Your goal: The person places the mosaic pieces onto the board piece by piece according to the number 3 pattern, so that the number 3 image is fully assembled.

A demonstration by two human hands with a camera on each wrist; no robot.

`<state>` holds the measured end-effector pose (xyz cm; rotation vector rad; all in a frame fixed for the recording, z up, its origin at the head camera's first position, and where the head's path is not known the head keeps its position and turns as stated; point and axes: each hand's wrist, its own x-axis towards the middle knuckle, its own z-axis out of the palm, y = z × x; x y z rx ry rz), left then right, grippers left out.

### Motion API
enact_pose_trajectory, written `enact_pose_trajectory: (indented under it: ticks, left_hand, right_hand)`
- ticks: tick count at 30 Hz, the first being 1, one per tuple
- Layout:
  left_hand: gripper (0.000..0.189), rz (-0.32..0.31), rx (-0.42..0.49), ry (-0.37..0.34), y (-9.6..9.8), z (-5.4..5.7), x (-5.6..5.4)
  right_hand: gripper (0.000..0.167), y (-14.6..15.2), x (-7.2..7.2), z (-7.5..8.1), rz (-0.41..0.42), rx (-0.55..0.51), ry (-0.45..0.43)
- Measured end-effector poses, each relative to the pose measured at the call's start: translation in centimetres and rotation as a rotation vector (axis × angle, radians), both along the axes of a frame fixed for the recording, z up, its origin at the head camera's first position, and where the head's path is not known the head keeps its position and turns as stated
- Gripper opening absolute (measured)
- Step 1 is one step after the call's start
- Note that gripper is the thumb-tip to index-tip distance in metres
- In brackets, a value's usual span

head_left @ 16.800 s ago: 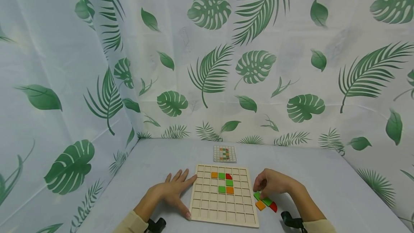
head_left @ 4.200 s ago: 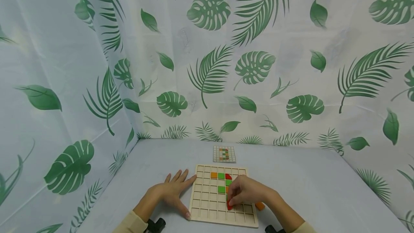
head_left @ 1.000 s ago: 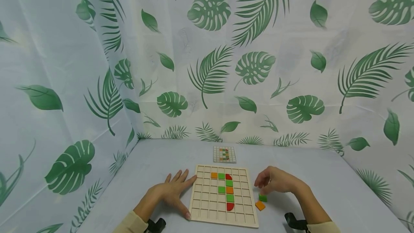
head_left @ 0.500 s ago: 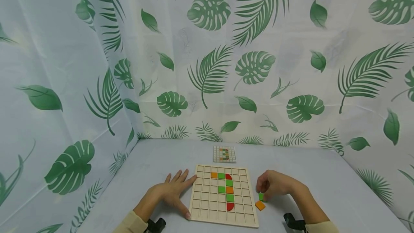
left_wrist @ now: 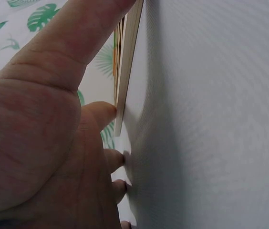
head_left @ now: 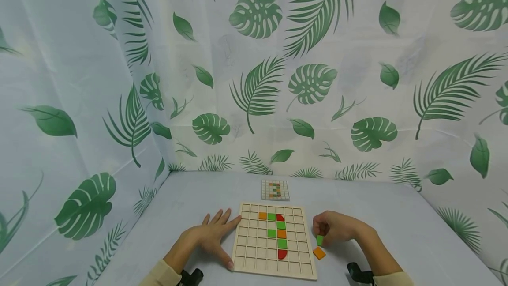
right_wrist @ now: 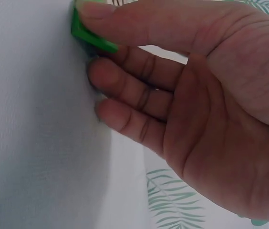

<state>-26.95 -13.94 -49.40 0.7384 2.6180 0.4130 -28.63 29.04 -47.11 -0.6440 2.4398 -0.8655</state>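
Observation:
A wooden grid board (head_left: 254, 257) lies on the table, with several orange, green and red tiles set in its cells. At the bottom of the column of tiles is a red quarter-round tile (head_left: 282, 254), just below a green square. My left hand (head_left: 212, 235) spreads its fingers along the board's left edge, thumb at the near corner. In the left wrist view the index fingertip touches the board's side (left_wrist: 125, 76). Right of the board, my right hand (head_left: 337, 226) pinches a green square tile (right_wrist: 94, 38) between thumb and fingers, tilted close to the table. A loose orange tile (head_left: 319, 253) lies just below it.
A small pattern card (head_left: 275, 190) showing a grid with coloured squares lies behind the board. A white curtain printed with green leaves (head_left: 254, 100) stands at the back and left of the table. Dark camera mounts (head_left: 359, 272) sit at both wrists.
Since the oldest frame, a green and a red tile have gone from the right side onto the board. Lately my right hand has come down and taken hold of the loose green tile. The left hand stays put.

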Motion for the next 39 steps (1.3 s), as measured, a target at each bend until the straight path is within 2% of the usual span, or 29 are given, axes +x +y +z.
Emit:
enact_pose_trajectory:
  ticks: [9,15,25,34,39]
  left_hand:
    - [0.13,0.006,-0.006,0.008,0.1,0.2,0.1]
    - [0.129,0.016,-0.02,0.012,0.2,0.4,0.3]
    - [0.13,0.007,-0.009,0.014,0.1,0.3,0.2]
    - [0.13,0.011,-0.007,0.002,0.1,0.0,0.1]
    - [0.13,0.014,-0.013,0.001,0.1,-0.1,0.1]
  right_hand:
    - [0.018,0.2,-0.7,0.1,0.0,-0.085,0.039]
    - [0.01,-0.6,-0.9,0.4,-0.037,-0.186,0.135]
    - [0.014,-3.5,-0.3,0.8,-0.059,-0.328,0.249]
    - [0.015,-5.3,0.0,0.2,-0.09,-0.369,0.338]
    - [0.012,-6.4,0.1,-0.1,-0.065,-0.384,0.386]
